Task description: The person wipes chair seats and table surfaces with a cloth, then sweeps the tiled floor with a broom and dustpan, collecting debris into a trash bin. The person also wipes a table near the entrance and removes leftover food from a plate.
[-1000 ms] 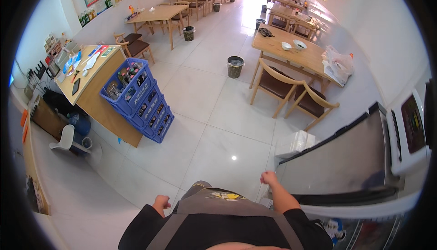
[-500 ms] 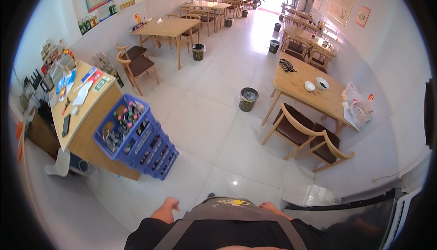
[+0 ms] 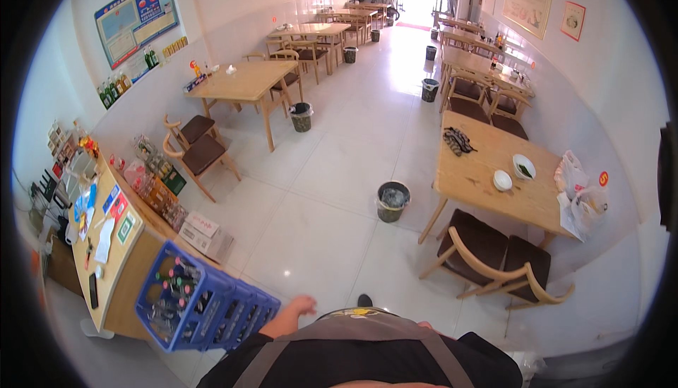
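Observation:
My left hand [image 3: 302, 305] hangs low in front of me, beside my grey apron [image 3: 332, 328]. Its fingers look loosely curled, and no object shows in them. To its left stands a stack of blue crates [image 3: 229, 310] with glass bottles in the top one; the hand appears apart from them. Of my right hand [image 3: 426, 325] only a sliver of skin shows past the apron's right side, its fingers hidden. The tip of a dark shoe [image 3: 364, 300] shows on the tiles ahead.
Ahead right, a wooden table [image 3: 494, 169] holds two white bowls, a dark striped cloth and plastic bags; chairs [image 3: 480, 243] stand at its near side. A bin [image 3: 393, 200] stands in the aisle. At left are a counter [image 3: 131, 261] and cartons [image 3: 205, 236]. More tables line both walls.
I have moved forward into the room. The right-hand table, bin and crates appear nearer and lower. My left hand has swung rightward in the view, and my right hand has gone mostly behind the apron.

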Demonstrator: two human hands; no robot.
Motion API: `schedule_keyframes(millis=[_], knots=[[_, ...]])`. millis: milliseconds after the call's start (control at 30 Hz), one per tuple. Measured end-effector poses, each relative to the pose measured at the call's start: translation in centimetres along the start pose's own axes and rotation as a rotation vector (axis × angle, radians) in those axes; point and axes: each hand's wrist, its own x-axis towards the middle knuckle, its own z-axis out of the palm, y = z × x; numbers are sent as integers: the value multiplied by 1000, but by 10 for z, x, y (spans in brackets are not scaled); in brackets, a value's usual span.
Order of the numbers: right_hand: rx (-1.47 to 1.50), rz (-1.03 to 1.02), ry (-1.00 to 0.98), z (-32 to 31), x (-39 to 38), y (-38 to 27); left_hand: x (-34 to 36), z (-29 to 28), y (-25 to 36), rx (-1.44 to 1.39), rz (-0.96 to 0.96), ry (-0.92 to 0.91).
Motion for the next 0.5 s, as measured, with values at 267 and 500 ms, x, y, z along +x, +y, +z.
schedule_keyframes(millis=[267, 500], knots=[[426, -15, 167, -225, 135, -222, -12, -56, -99, 461, -38, 506], [498, -29, 304, -355, 237, -362, 117, -154, -97, 213, -350, 185]])
